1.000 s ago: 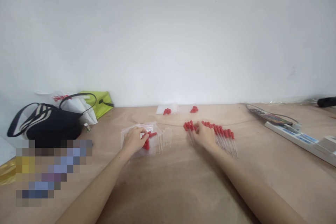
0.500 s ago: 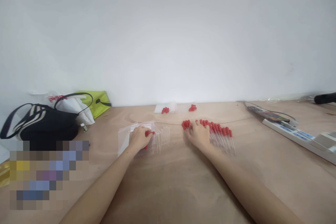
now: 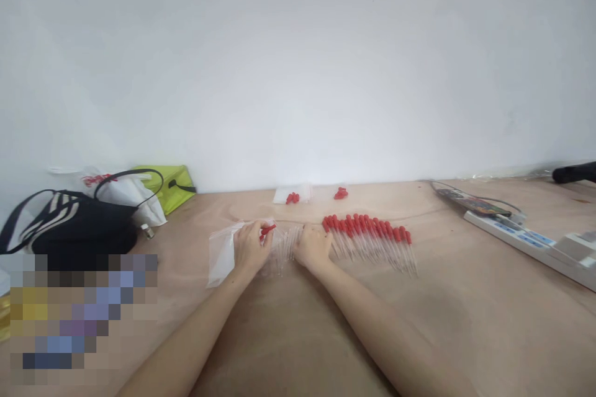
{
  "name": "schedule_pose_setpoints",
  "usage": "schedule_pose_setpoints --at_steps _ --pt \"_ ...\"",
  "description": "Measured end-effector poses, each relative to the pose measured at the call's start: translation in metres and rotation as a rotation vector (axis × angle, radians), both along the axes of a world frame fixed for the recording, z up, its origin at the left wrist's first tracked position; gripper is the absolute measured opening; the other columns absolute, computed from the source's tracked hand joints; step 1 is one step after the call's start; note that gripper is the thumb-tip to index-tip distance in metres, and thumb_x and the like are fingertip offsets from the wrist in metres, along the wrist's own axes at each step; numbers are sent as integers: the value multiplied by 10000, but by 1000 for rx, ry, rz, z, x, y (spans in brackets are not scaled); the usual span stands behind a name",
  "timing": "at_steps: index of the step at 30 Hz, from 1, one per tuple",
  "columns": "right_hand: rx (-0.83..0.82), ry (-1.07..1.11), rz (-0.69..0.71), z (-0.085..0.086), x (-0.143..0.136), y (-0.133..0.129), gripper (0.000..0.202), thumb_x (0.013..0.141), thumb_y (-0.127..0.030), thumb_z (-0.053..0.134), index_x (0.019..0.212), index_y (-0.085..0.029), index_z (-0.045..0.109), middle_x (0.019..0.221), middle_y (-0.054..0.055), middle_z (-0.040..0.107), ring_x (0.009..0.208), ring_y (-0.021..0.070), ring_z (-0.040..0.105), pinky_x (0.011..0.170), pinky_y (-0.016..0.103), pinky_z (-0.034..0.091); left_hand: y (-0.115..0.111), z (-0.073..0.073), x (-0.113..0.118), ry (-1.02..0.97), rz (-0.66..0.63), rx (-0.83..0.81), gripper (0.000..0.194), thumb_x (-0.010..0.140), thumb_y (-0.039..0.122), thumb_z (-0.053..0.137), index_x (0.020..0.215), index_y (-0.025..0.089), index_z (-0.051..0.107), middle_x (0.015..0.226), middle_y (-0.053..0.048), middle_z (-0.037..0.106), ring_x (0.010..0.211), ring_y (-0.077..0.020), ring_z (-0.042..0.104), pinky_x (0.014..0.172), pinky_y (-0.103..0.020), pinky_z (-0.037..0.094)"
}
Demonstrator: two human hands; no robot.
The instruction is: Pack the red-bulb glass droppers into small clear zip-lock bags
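My left hand [image 3: 252, 247] is closed on red rubber caps [image 3: 267, 231], over clear plastic bags [image 3: 220, 255] on the wooden table. Just right of it, thin clear tubes [image 3: 280, 254] lie side by side. My right hand [image 3: 313, 245] is over the right end of these tubes, its fingers curled; what they hold, if anything, is too small to tell. Right of that hand, a row of clear droppers with red caps [image 3: 372, 226] lies slanted on the table.
Small bags with red caps [image 3: 292, 198] and another red pile [image 3: 341, 193] lie near the wall. A black bag [image 3: 86, 229], white bag [image 3: 139, 198] and green bag [image 3: 174, 189] stand left. A power strip [image 3: 526, 242] and phone [image 3: 475, 201] lie right.
My right hand has moved left from the red-capped droppers to the clear tubes, uncovering the left part of the row. My left hand has shifted slightly right, still with red caps.
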State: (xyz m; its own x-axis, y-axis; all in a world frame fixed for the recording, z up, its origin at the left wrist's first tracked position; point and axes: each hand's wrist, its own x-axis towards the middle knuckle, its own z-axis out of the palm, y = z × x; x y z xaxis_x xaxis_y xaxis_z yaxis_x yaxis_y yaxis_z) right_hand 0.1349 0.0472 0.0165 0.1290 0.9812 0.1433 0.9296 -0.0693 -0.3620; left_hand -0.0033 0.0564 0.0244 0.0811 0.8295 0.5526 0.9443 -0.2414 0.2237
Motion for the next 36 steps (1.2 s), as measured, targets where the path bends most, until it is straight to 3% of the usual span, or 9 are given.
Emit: schedule_pose_setpoints --at_steps 9,13,16,18,23,36 --pt "82 -71 51 -5 9 -7 244 755 -99 390 927 -88 563 941 190 594 920 277 519 753 376 304 -24 -20 23 -47 -279 -2 165 794 198 503 938 189 583 860 -47 642 834 -220 568 748 -341 399" --pt "271 -52 188 -16 43 -21 328 728 -96 428 1033 -118 545 935 147 552 879 251 490 728 347 329 -39 -26 28 -72 -384 -39 101 795 187 525 858 183 604 797 -24 624 766 -173 569 699 -284 429" --pt "487 64 339 -30 75 -37 365 763 -74 372 1091 -146 516 895 100 526 838 199 482 718 315 342 -47 -29 31 -88 -447 -65 85 803 210 528 835 185 602 747 -11 601 729 -156 559 665 -262 437" --pt "529 110 413 -36 93 -49 335 795 -97 360 1079 -166 524 839 73 516 795 177 482 700 302 341 -49 -30 33 -117 -505 -88 96 818 217 511 848 189 598 756 -9 592 729 -148 554 661 -255 438" --pt "479 131 503 -36 106 -65 277 844 -151 359 1034 -210 552 831 46 562 756 151 494 686 300 303 -48 -31 35 -158 -579 -120 113 839 235 486 865 194 588 795 -7 613 747 -148 556 691 -269 428" --pt "438 94 654 -32 97 -60 337 823 -143 417 1128 -235 524 863 51 591 788 150 510 750 324 278 -46 -31 36 -66 -596 -91 129 836 247 490 883 205 603 803 -5 659 753 -171 574 702 -305 399"
